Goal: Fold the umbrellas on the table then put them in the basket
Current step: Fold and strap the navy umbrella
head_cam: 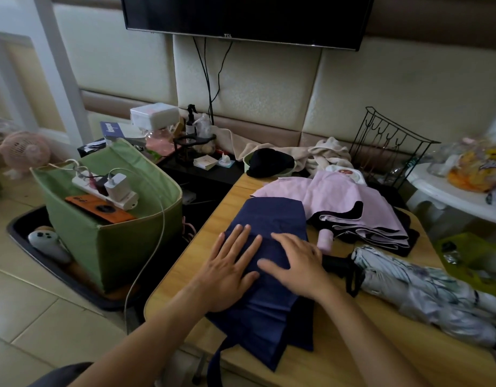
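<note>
Navy umbrella overhanging table edge

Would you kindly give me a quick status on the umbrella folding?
Both hands, left and right, flat on navy umbrella. Pink umbrella, white umbrella waiting. Green basket holds clutter.

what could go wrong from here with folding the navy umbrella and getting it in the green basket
1. The navy umbrella hangs over the table's near edge; only the flat left hand and right hand pin it, so it may slide off.
2. The green basket already holds a power strip and a phone; an umbrella dropped in could snag the cables.
</note>
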### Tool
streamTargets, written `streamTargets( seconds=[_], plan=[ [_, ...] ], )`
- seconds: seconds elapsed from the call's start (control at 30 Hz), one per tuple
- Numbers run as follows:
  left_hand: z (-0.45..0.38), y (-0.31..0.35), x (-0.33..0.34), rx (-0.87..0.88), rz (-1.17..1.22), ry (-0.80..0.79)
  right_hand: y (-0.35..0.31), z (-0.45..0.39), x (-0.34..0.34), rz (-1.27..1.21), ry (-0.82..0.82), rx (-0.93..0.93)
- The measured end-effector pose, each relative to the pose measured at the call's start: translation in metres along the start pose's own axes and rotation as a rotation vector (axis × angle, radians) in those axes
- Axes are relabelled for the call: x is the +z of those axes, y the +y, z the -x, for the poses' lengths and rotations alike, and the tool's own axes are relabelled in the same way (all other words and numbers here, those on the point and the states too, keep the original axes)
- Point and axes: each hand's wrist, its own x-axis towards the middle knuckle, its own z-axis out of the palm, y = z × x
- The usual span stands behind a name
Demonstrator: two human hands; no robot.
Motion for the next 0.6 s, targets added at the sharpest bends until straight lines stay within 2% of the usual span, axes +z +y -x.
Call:
streamTargets(
  seconds=[0.1,0.17,0.27,0.33,0.43,0.5,0.6],
  plan=[
    [0.0,0.001,0.001,-0.004,0.007,0.007,0.002,-0.02,-0.011,-0.171,0.148,0.12],
    [0.0,0.001,0.002,-0.009,0.01,0.006,0.001,-0.033,-0.024,-0.217,0.161,0.26],
    [0.001,-0.001,-0.002,0.011,0.036,-0.02,0.001,-0.054,-0.036,-0.593,0.136,0.457],
    [0.002,-0.002,-0.005,0.034,0.051,-0.037,0.001,-0.065,-0.039,-0.794,0.205,0.53],
    [0.003,-0.003,-0.009,0.045,0.06,-0.04,0.002,-0.075,-0.041,-0.98,0.299,0.556],
    [0.003,-0.002,-0.009,0.043,0.075,-0.034,0.002,-0.073,-0.04,-1.03,0.288,0.536],
    [0.002,0.0,-0.014,0.028,0.105,-0.038,-0.003,-0.054,-0.04,-1.058,0.258,0.404]
  ],
)
